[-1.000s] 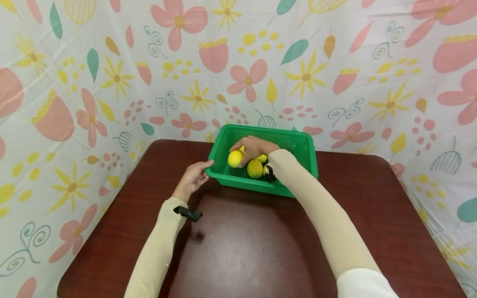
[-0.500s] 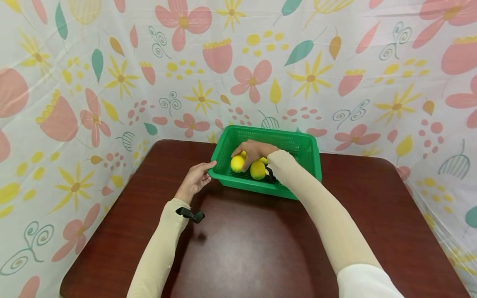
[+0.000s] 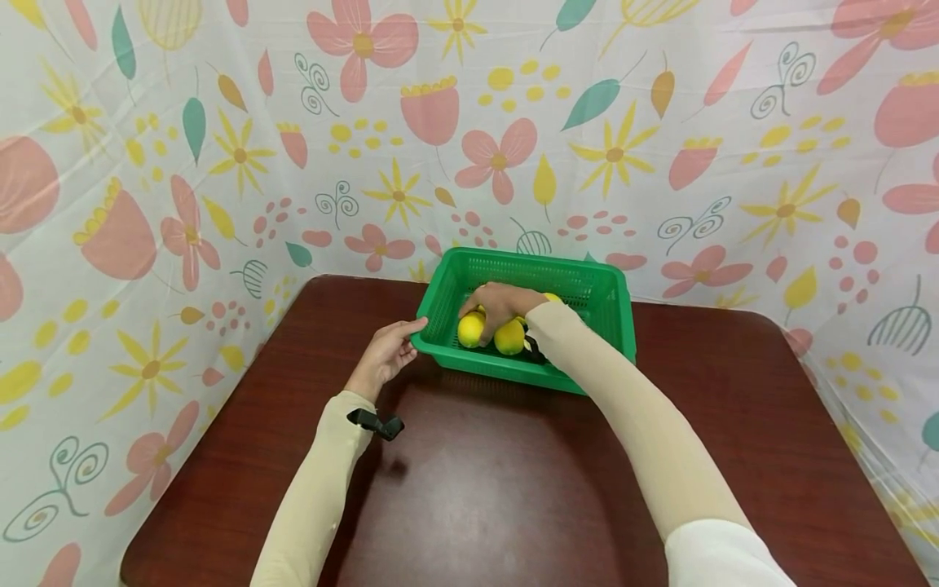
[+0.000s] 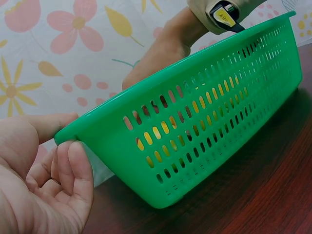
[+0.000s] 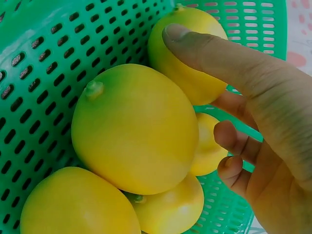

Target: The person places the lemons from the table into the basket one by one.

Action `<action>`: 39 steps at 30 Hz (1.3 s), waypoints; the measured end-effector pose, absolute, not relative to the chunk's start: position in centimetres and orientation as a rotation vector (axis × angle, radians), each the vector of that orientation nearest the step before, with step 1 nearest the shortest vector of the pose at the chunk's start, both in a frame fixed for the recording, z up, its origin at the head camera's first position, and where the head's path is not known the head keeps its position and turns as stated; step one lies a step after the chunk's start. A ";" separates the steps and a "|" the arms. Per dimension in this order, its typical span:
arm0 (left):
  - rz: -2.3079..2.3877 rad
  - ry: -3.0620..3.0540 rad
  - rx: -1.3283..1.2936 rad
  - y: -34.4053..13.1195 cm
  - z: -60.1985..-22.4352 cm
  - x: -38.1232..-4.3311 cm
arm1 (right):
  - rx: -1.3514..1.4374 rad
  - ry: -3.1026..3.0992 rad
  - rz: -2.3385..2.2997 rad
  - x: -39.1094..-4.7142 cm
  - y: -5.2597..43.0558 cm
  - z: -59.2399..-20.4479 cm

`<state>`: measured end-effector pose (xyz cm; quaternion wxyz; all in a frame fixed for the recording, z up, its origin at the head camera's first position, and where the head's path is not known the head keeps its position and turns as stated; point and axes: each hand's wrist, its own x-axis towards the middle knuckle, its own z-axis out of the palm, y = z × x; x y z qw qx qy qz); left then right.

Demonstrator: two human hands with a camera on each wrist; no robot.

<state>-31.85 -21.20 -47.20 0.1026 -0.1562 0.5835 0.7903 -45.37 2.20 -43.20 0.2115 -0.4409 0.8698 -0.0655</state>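
Observation:
A green plastic basket point(image 3: 609, 297) with slotted walls stands on the table. My left hand point(image 3: 385, 355) holds its left front corner, thumb on top of the rim and fingers curled beneath it in the left wrist view. Inside the basket, my right hand point(image 3: 500, 302) grips a yellow lemon point(image 5: 187, 58) with a greenish end; the thumb lies over it and a finger passes behind. A larger-looking lemon point(image 5: 136, 129) sits beside the gripped one, close to the slotted wall. Several more lemons lie around it, such as a lower-left lemon point(image 5: 80, 204). My right hand and wrist partly hide them in the head view.
The dark reddish-brown table point(image 3: 477, 481) has rounded back corners. Behind and left of it hangs a white floral cloth point(image 3: 469, 122), with the basket near it at the back. Black straps, such as the left strap point(image 3: 376, 422), sit on both wrists.
My right hand and the gripped lemon have shifted slightly toward the basket's front wall. A lemon behind the right wrist now shows. My left hand stays on the corner; the head view has shifted slightly.

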 end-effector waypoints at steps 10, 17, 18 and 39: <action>2.348 1.718 -0.449 -21.2 -47.1 -31.6 | -1.188 2.388 -0.427 -44.9 3.9 -39.8; 2.369 1.693 -0.442 -21.2 -47.1 -31.4 | -1.267 2.515 -0.485 -42.9 6.2 -37.1; 2.371 1.695 -0.442 -21.1 -47.2 -31.4 | -1.272 2.546 -0.486 -42.4 6.6 -36.8; 2.431 1.754 -0.405 -20.2 -47.6 -30.9 | -0.914 3.156 -0.561 -30.2 20.3 -38.4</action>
